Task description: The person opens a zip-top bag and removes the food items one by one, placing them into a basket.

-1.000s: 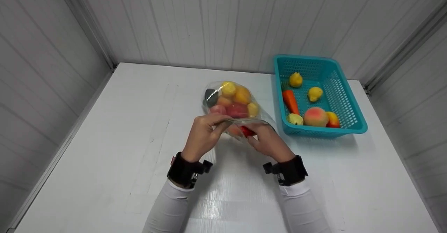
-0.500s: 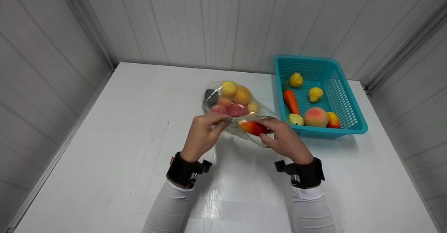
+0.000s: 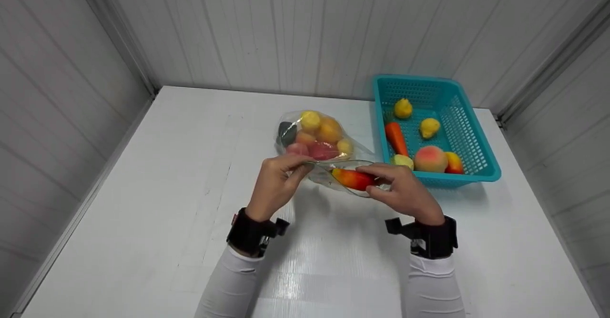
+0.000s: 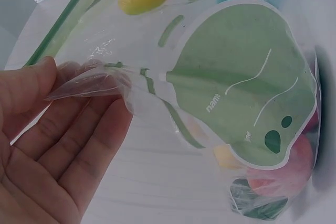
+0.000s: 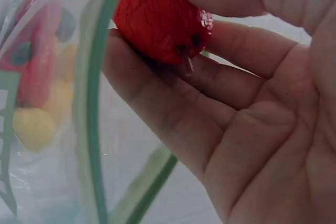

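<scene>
A clear zip bag (image 4: pixel 241 82) with green zip edges and a green leaf-shaped label lies mid-table, filled with several fruits. Its mouth faces me. My left hand (image 3: pixel 276 184) pinches the left side of that mouth between thumb and fingers. At the right side, my right hand (image 3: pixel 402 191) grips a red and yellow mango (image 3: pixel 353 179) by its stem end. The mango lies across the open mouth, its yellow tip pointing left. Up close, the right wrist view shows the thumb and fingers around the mango's red end (image 5: pixel 157 19), beside the green zip edge (image 5: pixel 97 93).
A teal basket (image 3: pixel 481 141) stands at the back right. Inside are a carrot (image 3: pixel 396 138), two yellow fruits, a peach (image 3: pixel 431 159), a pale green fruit and a red-yellow fruit. Pale panel walls (image 3: pixel 248 27) enclose the white table (image 3: pixel 190 203) behind and at both sides.
My right hand has moved right out of the bag's depth, bringing the mango into view at the mouth. The left hand has held its place at the rim.
</scene>
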Demonstrator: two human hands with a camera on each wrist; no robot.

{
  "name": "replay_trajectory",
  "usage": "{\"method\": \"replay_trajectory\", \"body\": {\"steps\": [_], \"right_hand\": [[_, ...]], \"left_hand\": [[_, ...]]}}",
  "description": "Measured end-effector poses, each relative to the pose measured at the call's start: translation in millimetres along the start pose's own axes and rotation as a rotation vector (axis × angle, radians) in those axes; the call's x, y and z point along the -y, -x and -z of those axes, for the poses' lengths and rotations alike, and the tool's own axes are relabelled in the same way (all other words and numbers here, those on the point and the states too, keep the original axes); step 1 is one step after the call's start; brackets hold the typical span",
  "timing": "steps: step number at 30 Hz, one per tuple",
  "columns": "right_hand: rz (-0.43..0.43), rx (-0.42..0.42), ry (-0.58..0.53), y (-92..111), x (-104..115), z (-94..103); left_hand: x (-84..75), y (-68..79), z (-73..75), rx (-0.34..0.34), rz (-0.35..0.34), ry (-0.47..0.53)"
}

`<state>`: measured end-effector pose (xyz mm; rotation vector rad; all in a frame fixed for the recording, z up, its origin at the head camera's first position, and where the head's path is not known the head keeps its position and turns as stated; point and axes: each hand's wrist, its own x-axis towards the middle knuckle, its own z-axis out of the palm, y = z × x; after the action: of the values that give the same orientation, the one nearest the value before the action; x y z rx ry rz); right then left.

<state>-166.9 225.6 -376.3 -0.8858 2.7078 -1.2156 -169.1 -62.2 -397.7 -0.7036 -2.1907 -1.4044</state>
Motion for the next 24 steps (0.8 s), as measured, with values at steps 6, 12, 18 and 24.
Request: {"method": "replay_trajectory", "body": {"steps": [6,12,18,24], "right_hand": [[0.086,-0.066,-0.073,9,-1,9.1],[0.127,-0.178,-0.127,20,-4,19.7],[-0.009,-0.379,-0.178,26,-14,29.8],[-0.226,-0.548,-0.185,29,-24,37.6]], "left_hand": [[-0.4,-0.7,-0.4,0.001,-0.005,-0.012],[0.9,-0.8,-1.7,-0.003,-0.01,0.001],[0.9,-0.6,-2.2,-0.005,-0.01,-0.001],[0.8,-0.4,-2.6,-0.005,-0.006,-0.001]]}}
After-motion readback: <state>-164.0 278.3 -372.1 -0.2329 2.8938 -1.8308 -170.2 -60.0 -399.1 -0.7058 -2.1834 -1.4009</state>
